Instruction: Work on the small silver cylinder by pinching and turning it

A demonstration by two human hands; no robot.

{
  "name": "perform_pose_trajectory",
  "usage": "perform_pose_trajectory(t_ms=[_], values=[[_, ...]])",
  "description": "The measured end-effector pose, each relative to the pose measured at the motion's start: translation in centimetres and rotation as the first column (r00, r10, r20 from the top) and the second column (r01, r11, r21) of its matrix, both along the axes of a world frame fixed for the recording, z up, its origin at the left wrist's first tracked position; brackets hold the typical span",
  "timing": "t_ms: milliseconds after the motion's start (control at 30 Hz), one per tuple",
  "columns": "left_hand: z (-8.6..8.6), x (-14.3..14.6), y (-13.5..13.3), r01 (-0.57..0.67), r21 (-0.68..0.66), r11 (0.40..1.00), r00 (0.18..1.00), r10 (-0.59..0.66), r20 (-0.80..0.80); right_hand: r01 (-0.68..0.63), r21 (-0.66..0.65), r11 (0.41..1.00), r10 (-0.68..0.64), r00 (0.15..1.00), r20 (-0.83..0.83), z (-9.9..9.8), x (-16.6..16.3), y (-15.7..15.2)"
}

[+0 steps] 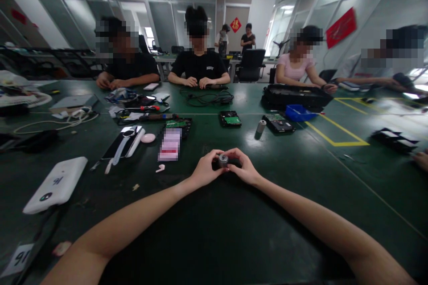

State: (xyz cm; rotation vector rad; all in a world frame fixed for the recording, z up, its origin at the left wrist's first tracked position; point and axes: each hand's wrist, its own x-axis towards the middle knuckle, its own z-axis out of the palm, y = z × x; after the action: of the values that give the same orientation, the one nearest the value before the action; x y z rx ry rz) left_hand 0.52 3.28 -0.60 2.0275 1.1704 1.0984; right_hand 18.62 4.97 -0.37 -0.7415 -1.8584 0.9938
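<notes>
Between my two hands is a small grey metal cylinder (223, 159) that looks like a little motor, its round end facing up. The fingers and thumb of my left hand (207, 167) curve around its left side. From the right, my right hand (243, 167) closes on it in the same way, thumb near the lower edge. Just beyond my hands lies a hard drive (230, 119) with a green circuit board. Another metal cylinder (261, 126) stands upright to the right of that drive, beside a second hard drive (279, 123).
To the left are a phone (169, 144), a pink earbud (161, 168), a watch (123, 147) and a white power bank (56, 185). A black cable (209, 97), a blue tray (301, 112) and a black case (296, 97) lie farther back. Several people sit across the green table (234, 240).
</notes>
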Motion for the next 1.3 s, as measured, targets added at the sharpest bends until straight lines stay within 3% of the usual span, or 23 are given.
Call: perform_pose_trajectory(t_ms=[167, 467, 667, 800, 900, 1000, 1133, 1300], values=[[0.0, 0.0, 0.1, -0.033, -0.017, 0.999, 0.999, 0.032, -0.031, -0.030, -0.025, 0.999, 0.030, 0.999, 0.029, 0.0, 0.1, 0.0], [0.0, 0.0, 0.1, -0.033, -0.004, 0.999, 0.999, 0.033, -0.038, 0.074, -0.065, 0.995, -0.064, 0.987, 0.144, 1.9, -0.8, 0.6], [0.1, 0.0, 0.0, -0.031, -0.010, 0.999, 0.999, 0.030, -0.036, 0.064, 0.088, 0.994, -0.088, 0.950, 0.299, 3.3, -0.7, 1.1], [0.2, -0.1, -0.1, -0.047, -0.008, 0.999, 0.997, 0.046, -0.058, 0.106, 0.236, 0.966, -0.168, 0.952, 0.258, 4.2, -0.4, 1.6], [0.3, -0.2, -0.2, -0.029, 0.000, 1.000, 0.998, 0.029, -0.047, 0.151, 0.265, 0.952, -0.213, 0.950, 0.226, 4.8, 1.6, 2.5], [0.4, -0.1, -0.2, -0.024, 0.003, 1.000, 0.999, 0.024, -0.047, 0.152, 0.252, 0.956, -0.231, 0.918, 0.323, 4.0, 5.3, 3.4], [0.3, -0.1, -0.1, -0.039, 0.008, 0.999, 0.996, 0.039, -0.074, 0.208, 0.288, 0.935, -0.323, 0.834, 0.447, 1.3, 10.1, 3.7], [0.1, -0.2, 0.0, -0.044, 0.019, 0.999, 0.994, 0.046, -0.098, 0.230, 0.358, 0.905, -0.397, 0.762, 0.511, -0.8, 12.7, 3.7]])
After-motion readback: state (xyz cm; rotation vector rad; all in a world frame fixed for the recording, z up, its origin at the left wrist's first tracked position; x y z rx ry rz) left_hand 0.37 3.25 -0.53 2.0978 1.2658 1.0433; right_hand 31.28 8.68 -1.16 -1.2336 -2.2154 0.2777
